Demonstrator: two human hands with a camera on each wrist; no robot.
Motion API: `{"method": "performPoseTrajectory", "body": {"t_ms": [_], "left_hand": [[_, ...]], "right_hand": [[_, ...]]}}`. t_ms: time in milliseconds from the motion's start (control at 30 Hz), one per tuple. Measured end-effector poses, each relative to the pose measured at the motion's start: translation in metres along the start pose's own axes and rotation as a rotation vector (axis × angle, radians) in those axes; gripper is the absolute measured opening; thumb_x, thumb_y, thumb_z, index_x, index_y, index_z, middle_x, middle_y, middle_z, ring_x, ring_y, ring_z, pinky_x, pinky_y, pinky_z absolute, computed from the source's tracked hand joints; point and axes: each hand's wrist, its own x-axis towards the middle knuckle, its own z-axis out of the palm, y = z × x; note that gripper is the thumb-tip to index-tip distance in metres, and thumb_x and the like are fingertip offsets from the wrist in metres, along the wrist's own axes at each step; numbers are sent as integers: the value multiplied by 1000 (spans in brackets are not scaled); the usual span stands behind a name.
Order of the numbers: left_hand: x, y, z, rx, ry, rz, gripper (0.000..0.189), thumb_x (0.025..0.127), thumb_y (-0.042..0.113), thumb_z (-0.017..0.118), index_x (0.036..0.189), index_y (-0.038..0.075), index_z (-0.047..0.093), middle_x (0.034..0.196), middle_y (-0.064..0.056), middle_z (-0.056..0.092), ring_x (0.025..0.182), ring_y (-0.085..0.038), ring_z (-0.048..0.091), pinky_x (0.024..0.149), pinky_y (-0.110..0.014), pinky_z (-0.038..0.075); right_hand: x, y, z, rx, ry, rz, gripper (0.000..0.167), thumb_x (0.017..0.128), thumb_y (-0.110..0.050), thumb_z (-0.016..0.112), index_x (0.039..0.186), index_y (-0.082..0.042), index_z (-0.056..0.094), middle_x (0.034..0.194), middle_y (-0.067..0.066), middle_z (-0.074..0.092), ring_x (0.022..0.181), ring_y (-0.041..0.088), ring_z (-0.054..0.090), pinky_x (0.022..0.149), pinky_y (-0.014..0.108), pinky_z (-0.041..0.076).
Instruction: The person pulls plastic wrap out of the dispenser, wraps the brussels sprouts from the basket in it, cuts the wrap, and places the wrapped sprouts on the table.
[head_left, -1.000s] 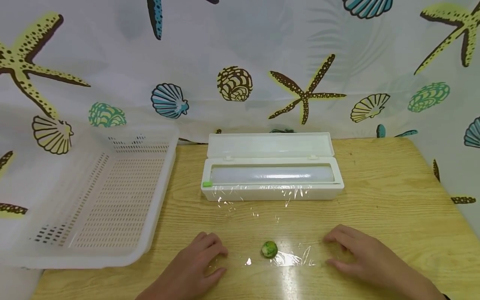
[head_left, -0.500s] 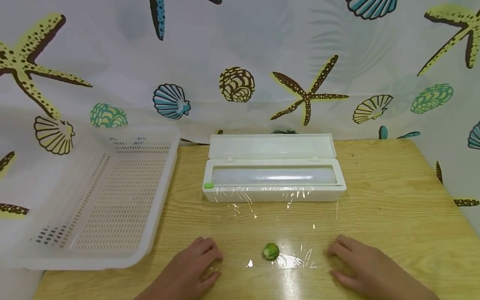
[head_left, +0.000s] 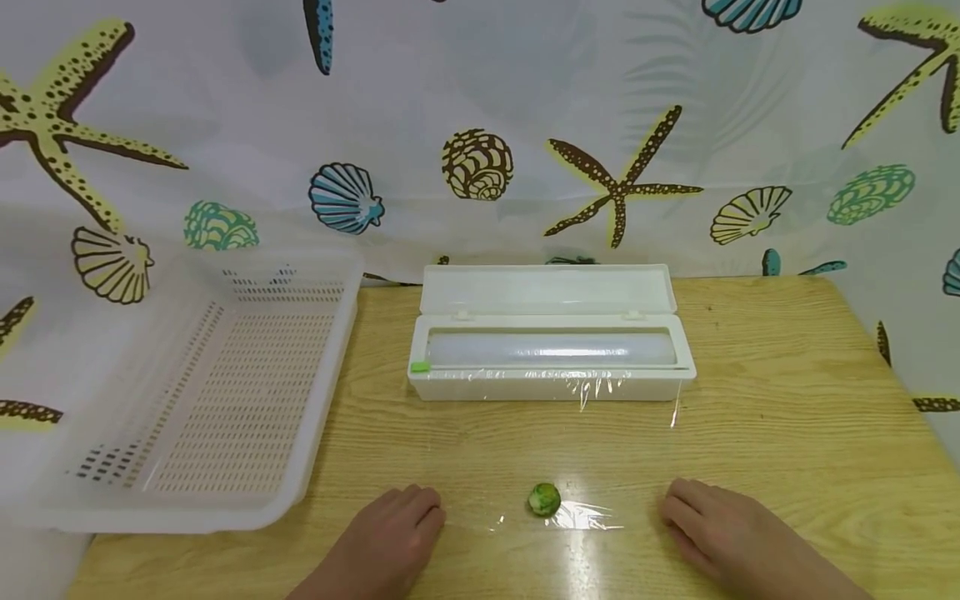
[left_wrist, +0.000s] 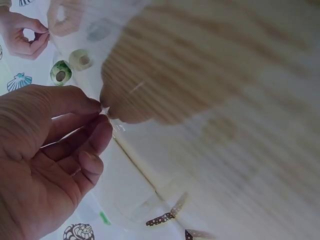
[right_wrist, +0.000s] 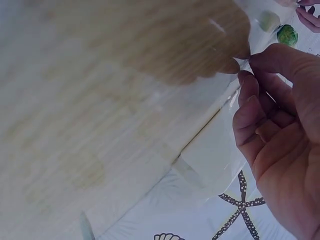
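Observation:
My left hand (head_left: 393, 533) is low in the head view, left of a small green Brussels sprout (head_left: 544, 500). Thumb and index fingertip of this hand (left_wrist: 55, 150) pinch the edge of clear cling film in the left wrist view. To the sprout's right, my right hand (head_left: 720, 525) likewise pinches the film, its thumb (right_wrist: 275, 57) and index tip meeting in the right wrist view. The transparent cling film (head_left: 588, 518) shows mainly by its glints and reaches back to a white dispenser box (head_left: 551, 389). Inside the box lies the film roll (head_left: 551, 350). The sprout overlaps the film area.
The dispenser's hinged lid (head_left: 547, 290) is raised at the back. A green tab (head_left: 420, 367) sits at its left front corner. A white perforated basket (head_left: 318, 400) stands on the left of the wooden table (head_left: 780, 400). Behind hangs a seashell-print cloth (head_left: 405, 100).
The fingers of both hands have closed from a loose, spread curl into a pinch at the film's front edge. Sprout, dispenser and basket stay put; the view shifts slightly.

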Motion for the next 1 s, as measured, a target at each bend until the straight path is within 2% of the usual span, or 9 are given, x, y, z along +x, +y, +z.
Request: {"method": "performPoseTrajectory", "body": {"t_ms": [100,167,300,433,533,700,800,933,1000], "left_hand": [[1,1,1,15,-8,3,40,105,-5,27,83,4,59,89,-4,56,66,-12,43,56,-23,42],[1,1,1,27,-4,7,47,108,-4,19,81,5,57,88,-3,54,65,-10,40,55,-23,41],[2,1,0,31,-6,8,55,112,0,13,80,5,57,86,-3,54,65,-9,38,54,-22,40],[2,0,0,37,-9,-3,35,99,-10,31,80,4,57,87,-4,54,63,-11,40,52,-24,41],[2,0,-1,45,-3,-17,17,88,-9,47,82,2,59,90,-5,54,64,-13,44,52,-26,44],[1,0,-2,19,5,-34,15,84,-8,50,82,4,58,92,-4,54,65,-13,45,53,-27,45],[0,-1,-2,7,8,-34,18,82,-9,47,83,5,59,92,-3,54,66,-13,46,53,-26,45],[-2,-3,-3,-20,20,-41,30,91,-8,35,88,4,62,94,-3,57,70,-14,52,57,-27,50],[-2,-4,-3,-38,31,-45,38,102,-5,29,89,4,63,96,-3,58,74,-15,55,61,-27,53]], "right_hand": [[-1,1,0,-3,2,-5,47,120,-37,29,103,-15,67,100,-9,54,83,4,50,68,21,50],[-2,1,0,-4,7,-9,47,120,-36,29,103,-15,66,100,-9,54,83,4,51,67,20,50],[-2,3,1,-18,28,-27,46,120,-35,29,101,-14,65,99,-8,54,81,4,49,65,18,48],[-3,4,1,-25,86,-55,42,119,-31,32,98,-12,63,98,-6,54,79,5,48,62,17,46],[-2,4,1,-6,122,-64,40,118,-28,34,96,-12,63,98,-4,56,78,5,49,62,16,46],[-2,5,-1,2,129,-55,36,116,-26,37,94,-13,64,98,-6,57,78,3,49,64,13,47],[-2,5,-3,12,132,-51,35,115,-25,37,94,-14,63,98,-6,57,79,3,50,65,13,47],[-3,6,-5,26,143,-35,36,115,-27,37,94,-15,64,99,-8,58,79,1,50,65,11,46],[-3,6,-5,31,151,-31,37,115,-28,38,93,-15,65,99,-8,59,78,1,51,64,11,46]]}}
